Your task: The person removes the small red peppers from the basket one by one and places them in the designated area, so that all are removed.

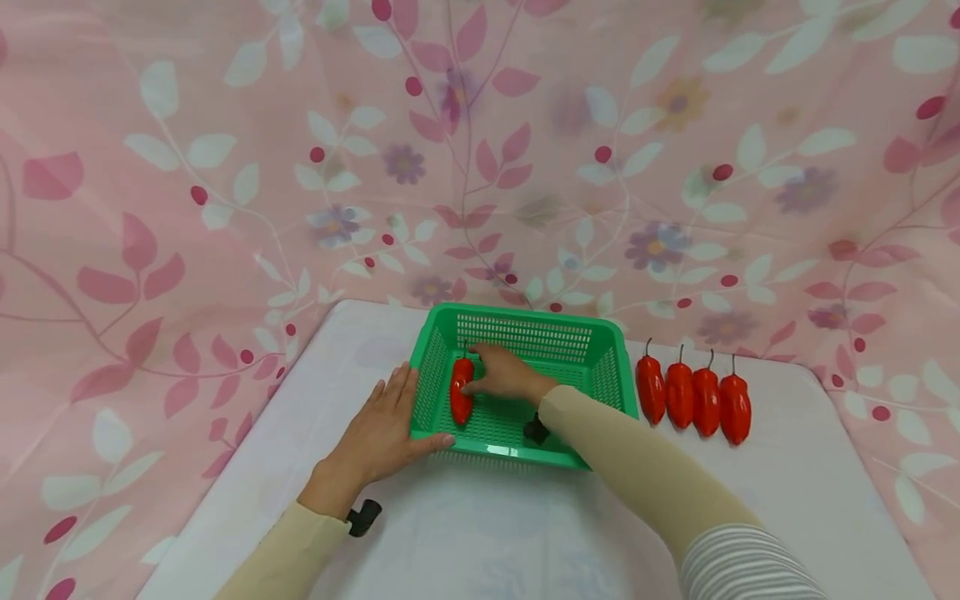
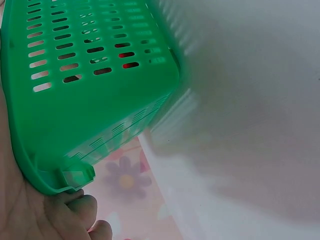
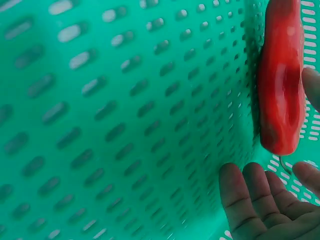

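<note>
A red chili pepper (image 1: 462, 404) with a thin dark stem lies lengthwise in the left part of a green plastic basket (image 1: 525, 315). My right hand (image 1: 512, 373) is down inside the basket beside the pepper. In the right wrist view its thumb is close to the pepper's (image 3: 281, 100) side, and its relaxed fingers spread past the stem end without closing round it. With straight fingers, my left hand (image 1: 378, 435) rests along the basket's near left corner, the thumb on the front rim. From the left wrist, the slotted basket wall (image 2: 95, 107) fills much of the view.
Several more red peppers (image 1: 680, 396) lie side by side on the white table (image 1: 480, 533), right of the basket, stems pointing away. Behind the table hangs a pink floral cloth (image 1: 465, 183). Small black devices (image 1: 365, 517) sit at both wrists.
</note>
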Demonstrator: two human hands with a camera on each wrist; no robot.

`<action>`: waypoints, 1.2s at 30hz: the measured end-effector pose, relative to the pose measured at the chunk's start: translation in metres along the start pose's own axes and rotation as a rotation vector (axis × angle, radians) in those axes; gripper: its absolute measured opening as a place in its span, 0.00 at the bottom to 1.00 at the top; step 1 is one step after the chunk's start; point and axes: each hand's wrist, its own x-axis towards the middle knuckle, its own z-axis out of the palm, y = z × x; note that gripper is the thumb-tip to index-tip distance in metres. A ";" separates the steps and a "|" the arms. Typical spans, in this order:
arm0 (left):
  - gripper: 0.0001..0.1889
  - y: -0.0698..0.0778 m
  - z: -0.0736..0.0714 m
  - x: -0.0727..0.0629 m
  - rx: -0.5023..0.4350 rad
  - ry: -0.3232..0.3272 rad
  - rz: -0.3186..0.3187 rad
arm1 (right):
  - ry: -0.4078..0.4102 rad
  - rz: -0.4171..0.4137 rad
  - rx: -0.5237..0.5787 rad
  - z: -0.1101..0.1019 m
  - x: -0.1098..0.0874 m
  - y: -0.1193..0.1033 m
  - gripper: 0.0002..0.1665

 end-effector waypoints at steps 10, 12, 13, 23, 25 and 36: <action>0.71 0.000 0.001 0.000 0.005 -0.006 0.000 | -0.054 -0.028 -0.008 0.012 0.013 -0.007 0.48; 0.71 0.000 0.001 0.000 0.005 -0.008 0.002 | -0.065 -0.030 0.012 0.012 0.013 -0.008 0.47; 0.71 0.000 0.001 0.000 0.006 -0.007 0.002 | -0.069 -0.032 0.029 0.012 0.012 -0.008 0.46; 0.70 0.000 0.002 0.000 0.007 0.004 -0.002 | -0.076 0.026 0.284 0.004 0.006 0.000 0.45; 0.70 0.000 0.002 0.001 0.010 0.005 -0.002 | -0.065 0.043 0.366 -0.001 0.004 0.005 0.45; 0.71 0.000 0.002 0.002 -0.011 -0.008 -0.019 | -0.030 0.088 0.673 -0.027 -0.011 0.021 0.47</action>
